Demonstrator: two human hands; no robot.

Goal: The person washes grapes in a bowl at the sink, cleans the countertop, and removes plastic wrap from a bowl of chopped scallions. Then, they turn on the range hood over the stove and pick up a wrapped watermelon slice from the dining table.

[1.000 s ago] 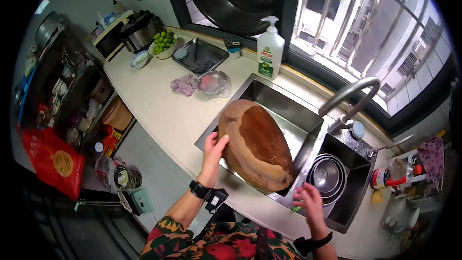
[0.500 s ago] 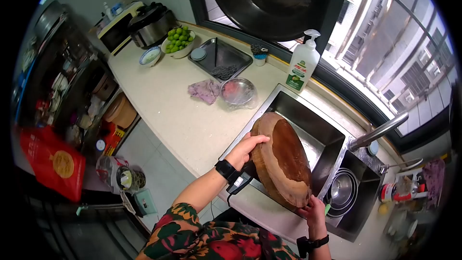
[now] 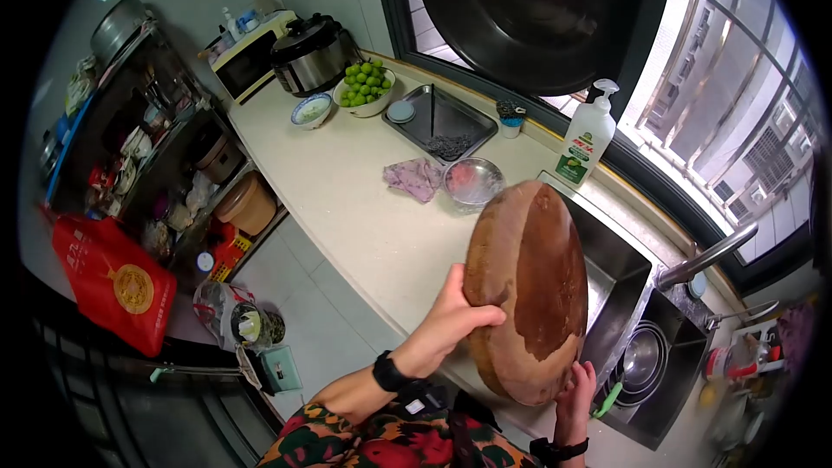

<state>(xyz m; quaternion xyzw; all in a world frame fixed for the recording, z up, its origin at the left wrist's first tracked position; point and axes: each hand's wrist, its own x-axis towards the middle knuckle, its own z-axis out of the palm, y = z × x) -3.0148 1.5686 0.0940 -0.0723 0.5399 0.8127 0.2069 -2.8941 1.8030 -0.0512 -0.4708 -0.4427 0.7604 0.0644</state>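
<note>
A thick round wooden chopping board (image 3: 548, 286) is held up on its edge, tilted, over the near left side of the steel sink (image 3: 614, 262). A dark wet patch covers much of its face, with a paler band along the left. My left hand (image 3: 451, 322) grips its left rim, thumb across the face. At the lower right edge, my right hand (image 3: 575, 397) supports it with curled fingers, partly hidden. Beyond the board are a clear-wrapped bowl (image 3: 473, 183) and a purple patterned cloth (image 3: 412, 178).
Metal bowls (image 3: 643, 360) sit in the right basin near a green handle (image 3: 607, 400). The faucet (image 3: 706, 256) reaches over the sink. A pump bottle (image 3: 588, 139) stands behind. A metal tray (image 3: 446, 117) and a bowl of green fruit (image 3: 364, 88) are farther back.
Both hands have raised the chopping board closer to me and turned it more upright, away from the basin. The view has swung left, so the counter items appear farther right.
</note>
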